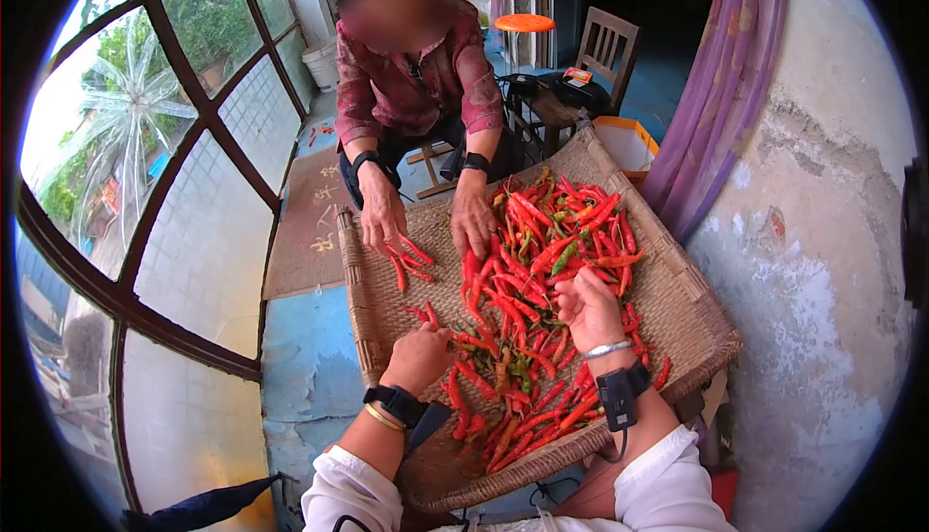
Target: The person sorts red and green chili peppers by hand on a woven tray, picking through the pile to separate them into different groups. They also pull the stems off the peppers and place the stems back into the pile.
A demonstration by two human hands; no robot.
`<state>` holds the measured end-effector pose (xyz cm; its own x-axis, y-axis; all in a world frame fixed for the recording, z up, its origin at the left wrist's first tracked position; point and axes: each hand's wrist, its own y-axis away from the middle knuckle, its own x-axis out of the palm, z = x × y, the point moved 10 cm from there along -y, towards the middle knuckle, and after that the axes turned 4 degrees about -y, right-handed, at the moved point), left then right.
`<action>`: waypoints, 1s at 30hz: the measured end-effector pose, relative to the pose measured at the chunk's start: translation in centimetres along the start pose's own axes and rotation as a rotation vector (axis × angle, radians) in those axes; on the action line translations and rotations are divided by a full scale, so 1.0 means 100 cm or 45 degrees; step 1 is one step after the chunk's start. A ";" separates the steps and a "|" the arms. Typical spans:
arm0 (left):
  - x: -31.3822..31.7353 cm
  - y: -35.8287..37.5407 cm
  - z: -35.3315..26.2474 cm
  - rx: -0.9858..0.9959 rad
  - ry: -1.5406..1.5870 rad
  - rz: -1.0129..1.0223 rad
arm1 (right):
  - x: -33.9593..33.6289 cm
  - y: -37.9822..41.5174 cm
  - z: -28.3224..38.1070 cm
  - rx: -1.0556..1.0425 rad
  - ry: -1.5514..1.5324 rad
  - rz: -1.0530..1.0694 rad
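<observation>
A large heap of red chili peppers (523, 285), with a few green ones among them, covers the middle and right of a woven bamboo tray (692, 309). My left hand (418, 358) is closed at the left side of the heap, with red chili peppers (424, 315) sticking out beyond its fingers. Over the right part of the heap, my right hand (590, 311) has its fingers curled together; what they hold, if anything, is hidden. Across the tray, the other person's hand (472, 222) touches the heap, and their other hand (383, 212) is at a small group of peppers (411, 263).
A co-worker in a patterned red shirt (411, 96) sits opposite. Framed windows (208, 232) line the left; a peeling wall (813, 271) and purple curtain (721, 87) flank the right. Behind are a wooden chair (608, 53) and an orange stool (524, 24).
</observation>
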<state>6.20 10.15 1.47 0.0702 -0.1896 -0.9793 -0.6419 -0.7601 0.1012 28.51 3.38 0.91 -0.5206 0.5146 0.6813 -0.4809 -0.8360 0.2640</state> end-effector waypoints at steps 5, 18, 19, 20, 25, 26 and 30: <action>0.034 0.003 0.004 0.053 -0.134 0.321 | 0.017 0.011 -0.054 0.321 0.495 0.311; 0.076 0.024 -0.029 0.429 -0.010 0.650 | 0.019 0.087 -0.157 0.239 2.386 1.558; 0.073 0.024 -0.032 0.469 -0.020 0.575 | 0.018 0.085 -0.156 0.220 2.461 1.535; 0.075 0.024 -0.032 0.470 -0.020 0.577 | 0.016 0.083 -0.156 0.200 2.535 1.510; 0.086 0.018 -0.020 0.318 -0.318 0.502 | 0.015 0.082 -0.156 0.232 2.577 1.471; 0.086 0.018 -0.020 0.318 -0.317 0.502 | 0.015 0.082 -0.155 0.222 2.601 1.472; 0.054 0.016 -0.043 0.503 -0.225 0.361 | 0.043 0.076 -0.126 0.029 2.420 1.295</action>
<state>8.79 5.21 -2.87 -0.2563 -0.2202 -0.9412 -0.8588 -0.3949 0.3263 13.77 1.60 -2.76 -0.4217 -0.4867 -0.7650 0.3441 -0.8665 0.3616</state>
